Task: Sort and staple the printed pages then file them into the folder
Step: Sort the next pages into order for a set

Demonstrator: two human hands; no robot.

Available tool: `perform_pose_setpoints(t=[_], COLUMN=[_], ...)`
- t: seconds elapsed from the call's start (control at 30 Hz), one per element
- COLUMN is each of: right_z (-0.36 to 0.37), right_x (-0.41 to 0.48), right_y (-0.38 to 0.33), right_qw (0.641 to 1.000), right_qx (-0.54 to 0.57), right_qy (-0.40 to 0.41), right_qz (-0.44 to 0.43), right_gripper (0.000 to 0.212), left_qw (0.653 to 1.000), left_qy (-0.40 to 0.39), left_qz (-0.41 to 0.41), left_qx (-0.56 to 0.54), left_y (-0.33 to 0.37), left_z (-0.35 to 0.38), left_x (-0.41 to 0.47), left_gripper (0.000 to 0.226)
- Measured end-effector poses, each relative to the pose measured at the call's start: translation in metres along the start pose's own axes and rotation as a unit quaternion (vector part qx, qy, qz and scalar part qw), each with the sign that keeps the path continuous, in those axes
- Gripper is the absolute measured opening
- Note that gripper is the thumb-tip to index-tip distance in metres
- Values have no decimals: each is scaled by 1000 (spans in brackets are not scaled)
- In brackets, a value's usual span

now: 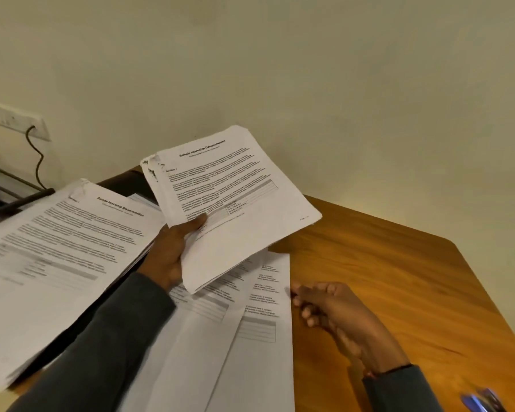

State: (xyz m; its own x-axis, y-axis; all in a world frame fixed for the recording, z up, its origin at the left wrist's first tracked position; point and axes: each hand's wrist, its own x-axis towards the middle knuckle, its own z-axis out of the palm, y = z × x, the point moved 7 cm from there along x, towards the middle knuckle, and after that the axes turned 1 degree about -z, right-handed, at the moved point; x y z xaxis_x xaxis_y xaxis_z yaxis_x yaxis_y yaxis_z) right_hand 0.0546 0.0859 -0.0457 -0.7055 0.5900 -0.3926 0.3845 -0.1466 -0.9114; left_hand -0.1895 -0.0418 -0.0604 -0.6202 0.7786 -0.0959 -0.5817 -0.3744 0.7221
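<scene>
Fingers (pixel 305 295) of right hand (pixel 336 313) were loosely curled, empty, at 5 o'clock. Wooden table (pixel 399 263) bore page stack (pixel 60 248) at 9, loose pages (pixel 220 337) at 6. Left hand (pixel 168 257) gripped sheaf (pixel 235 197) at centre (corner ragged), thumb on top.

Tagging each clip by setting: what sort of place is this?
Likely an office or study corner: wooden table, stacks of printed pages, wall socket with a cable plugged in.
</scene>
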Motion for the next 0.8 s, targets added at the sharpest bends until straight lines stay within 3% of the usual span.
perform_pose_setpoints(t=[0.1, 0.2, 0.27, 0.33, 0.4, 0.53, 0.6, 0.73, 0.8], right_z=[8, 10, 0, 0, 1, -31, -51, -71, -74], right_x=[-2, 0, 4, 7, 12, 20, 16, 20, 26], right_y=[1, -3, -5, -1, 7, 7, 7, 17, 22], right_qw=[996, 989, 945, 887, 863, 835, 842, 841, 856], right_qx=[-92, -130, -278, -424, -481, -494, -447, -455, -440], right_qy=[6, 47, 129, 140, 117, 224, 287, 292, 271], right_qz=[-13, -56, -114, -119, -102, -89, -93, -26, -23], right_gripper=[37, 49, 75, 97, 93, 56, 51, 101, 105], left_qw=[1000, 1000, 1000, 1000, 1000, 1000, 999, 1000, 1000], left_qy=[-16, -3, 9, 11, -2, -27, -43, -2, 12], left_qz=[-10, -6, -1, 8, 10, 7, 1, 5, 7], left_qx=[2, 5, 13, 15, 16, 10, 15, 21, 15], left_y=[-1, -2, -1, 0, 0, -1, -1, 0, 0], left_z=[2, 1, 2, 2, 4, 1, 2, 4, 5], left_x=[0, -1, -1, -2, -3, -2, -1, -2, -3], left_gripper=[59, 53, 50, 51, 51, 57, 66, 55, 49])
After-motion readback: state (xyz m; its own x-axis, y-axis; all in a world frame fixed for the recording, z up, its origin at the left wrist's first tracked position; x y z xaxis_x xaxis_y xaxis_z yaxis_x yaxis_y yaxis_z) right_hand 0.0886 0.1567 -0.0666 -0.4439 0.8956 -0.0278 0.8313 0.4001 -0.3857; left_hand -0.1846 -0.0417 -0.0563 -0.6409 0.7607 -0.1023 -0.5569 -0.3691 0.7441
